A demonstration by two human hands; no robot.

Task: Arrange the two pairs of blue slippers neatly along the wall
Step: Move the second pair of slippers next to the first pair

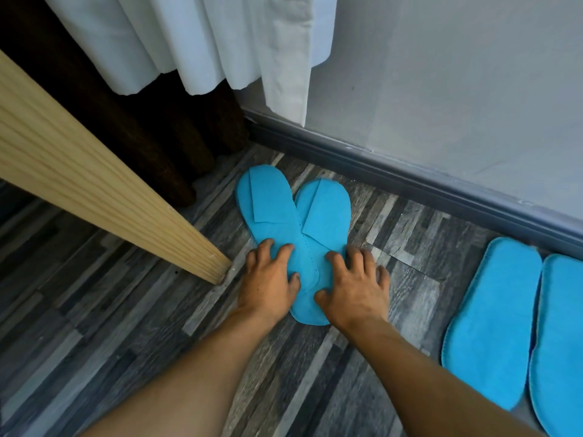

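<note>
Floor [315,389], centre: crossed slipper pair [293,222], heels overlapping, toes at 12 o'clock. Left hand [268,279] and right hand [356,285] splayed wide, pressing it. At 3 o'clock: second slipper pair [517,323], side by side along baseboard [410,178].

Two arms are seen, and both are bare. No sleeves are worn on the parts that can be seen. No watch, ring or band is seen on the wrists or fingers. No gloves are worn. The left hand [268,285] and the right hand [355,288] each have five fingers, and all of them can be seen. The nails are kept short. Some nails look dark at the tips. Small dark specks are seen on the back of the left hand. Fine hairs can be seen along both arms. The elbows are cut off by the picture's edge.
</note>
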